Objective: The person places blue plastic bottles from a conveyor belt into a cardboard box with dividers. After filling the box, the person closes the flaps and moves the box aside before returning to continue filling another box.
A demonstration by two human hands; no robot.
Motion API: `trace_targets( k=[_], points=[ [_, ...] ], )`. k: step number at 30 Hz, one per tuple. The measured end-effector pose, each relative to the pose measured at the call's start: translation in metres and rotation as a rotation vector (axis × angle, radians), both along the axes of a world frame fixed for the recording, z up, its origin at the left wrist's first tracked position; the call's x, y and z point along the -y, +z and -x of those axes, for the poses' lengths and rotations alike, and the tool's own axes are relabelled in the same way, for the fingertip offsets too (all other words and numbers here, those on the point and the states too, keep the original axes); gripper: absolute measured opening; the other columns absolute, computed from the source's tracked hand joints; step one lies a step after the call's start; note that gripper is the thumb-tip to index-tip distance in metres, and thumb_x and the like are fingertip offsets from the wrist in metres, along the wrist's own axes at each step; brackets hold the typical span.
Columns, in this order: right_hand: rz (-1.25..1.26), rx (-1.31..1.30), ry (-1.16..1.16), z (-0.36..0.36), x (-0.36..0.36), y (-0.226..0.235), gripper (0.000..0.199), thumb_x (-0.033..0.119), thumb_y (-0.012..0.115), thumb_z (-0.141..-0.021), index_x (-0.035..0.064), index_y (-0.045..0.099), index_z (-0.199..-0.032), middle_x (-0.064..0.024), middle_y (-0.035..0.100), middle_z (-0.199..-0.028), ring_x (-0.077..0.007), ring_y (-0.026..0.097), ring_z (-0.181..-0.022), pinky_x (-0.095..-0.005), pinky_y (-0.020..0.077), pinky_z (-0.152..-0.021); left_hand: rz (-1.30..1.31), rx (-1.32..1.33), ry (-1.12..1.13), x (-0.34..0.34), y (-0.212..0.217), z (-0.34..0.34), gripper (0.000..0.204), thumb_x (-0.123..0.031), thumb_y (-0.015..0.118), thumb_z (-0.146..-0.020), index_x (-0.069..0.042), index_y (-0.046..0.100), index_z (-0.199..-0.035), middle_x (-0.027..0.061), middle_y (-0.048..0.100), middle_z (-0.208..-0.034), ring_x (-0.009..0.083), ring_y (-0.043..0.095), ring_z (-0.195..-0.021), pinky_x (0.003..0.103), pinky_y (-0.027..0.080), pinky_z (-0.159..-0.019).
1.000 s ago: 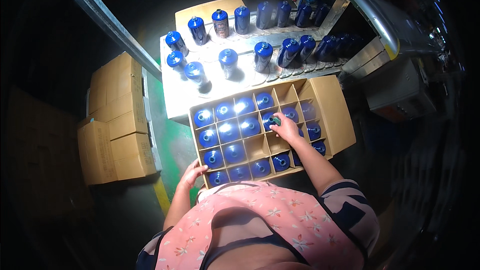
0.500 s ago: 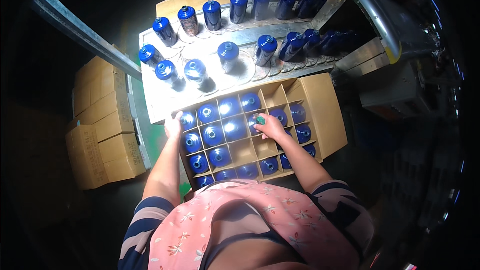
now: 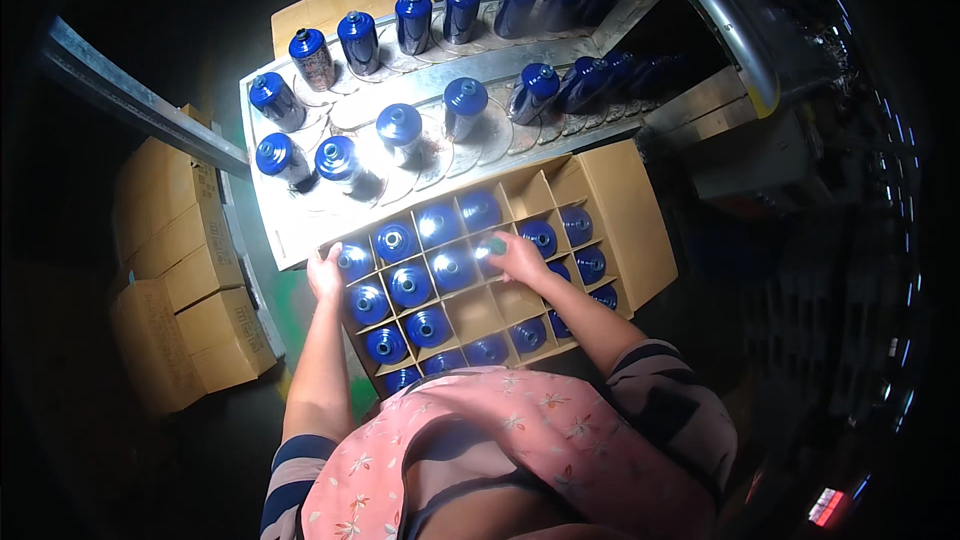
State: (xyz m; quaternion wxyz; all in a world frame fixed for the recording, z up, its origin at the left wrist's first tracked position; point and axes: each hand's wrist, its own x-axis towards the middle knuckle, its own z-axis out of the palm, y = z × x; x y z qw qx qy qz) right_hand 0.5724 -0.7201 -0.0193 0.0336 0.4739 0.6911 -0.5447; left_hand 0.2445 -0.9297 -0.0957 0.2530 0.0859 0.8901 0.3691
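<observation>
Several blue bottles with narrow necks stand upright in the compartments of an open cardboard carton [image 3: 640, 240]. My left hand [image 3: 327, 272] is curled round the carton's far left corner, beside a blue bottle [image 3: 354, 260]. In one of the middle compartments, my right hand [image 3: 518, 262] has its fingers closed round the top of another blue bottle [image 3: 484, 252]. The grip itself is partly hidden by the back of the hand and by glare. Just nearer to me, a compartment [image 3: 480, 308] shows bare cardboard.
Beyond the carton, a looped conveyor [image 3: 350, 110] carries two rows of blue bottles and runs into a metal housing [image 3: 715, 30] at the right. Stacked cartons [image 3: 190, 280] stand on the left, behind a slanted metal post [image 3: 140, 100].
My view has shifted slightly. On the conveyor, the far row of bottles has moved left and the near row right. Both hands remain at the same parts of the carton.
</observation>
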Motion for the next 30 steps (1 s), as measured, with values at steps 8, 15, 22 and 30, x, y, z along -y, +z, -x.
trace_targets(
  k=[8, 15, 22, 30],
  points=[
    [-0.037, -0.038, -0.008, -0.001, -0.032, 0.006, 0.026, 0.014, 0.070, -0.083, 0.0091, 0.066, -0.109, -0.0065, 0.066, -0.069, -0.0127, 0.060, -0.044, -0.0281, 0.0477, -0.045, 0.015, 0.009, -0.013, -0.040, -0.013, 0.003, 0.065, -0.040, 0.072, -0.080, 0.002, 0.055, -0.127, 0.0254, 0.058, -0.127, 0.0385, 0.055, -0.119, 0.042, 0.041, -0.101],
    [-0.055, -0.032, -0.048, 0.000, -0.039, 0.003, 0.026, 0.013, 0.071, -0.082, 0.0071, 0.066, -0.107, -0.0063, 0.066, -0.069, -0.0125, 0.059, -0.044, -0.0286, 0.0477, -0.045, 0.005, 0.020, -0.016, -0.051, -0.016, 0.006, 0.063, -0.037, 0.073, -0.080, -0.001, 0.056, -0.128, 0.0237, 0.060, -0.125, 0.0373, 0.056, -0.118, 0.042, 0.041, -0.100],
    [-0.051, -0.053, -0.072, -0.008, -0.051, -0.003, 0.028, 0.015, 0.072, -0.079, 0.0074, 0.067, -0.105, -0.0049, 0.065, -0.067, -0.0119, 0.060, -0.045, -0.0272, 0.0484, -0.047, 0.009, 0.000, -0.008, -0.070, -0.008, -0.003, 0.063, -0.037, 0.074, -0.080, -0.001, 0.056, -0.128, 0.0245, 0.061, -0.123, 0.0373, 0.057, -0.116, 0.041, 0.042, -0.098],
    [-0.045, -0.065, -0.087, -0.011, -0.054, -0.010, 0.028, 0.014, 0.070, -0.078, 0.0082, 0.068, -0.105, -0.0046, 0.064, -0.065, -0.0117, 0.060, -0.045, -0.0272, 0.0480, -0.047, -0.034, 0.028, -0.001, -0.071, 0.007, -0.010, 0.055, -0.036, 0.074, -0.079, -0.001, 0.061, -0.119, 0.0241, 0.065, -0.114, 0.0366, 0.061, -0.109, 0.042, 0.045, -0.093]
  ],
)
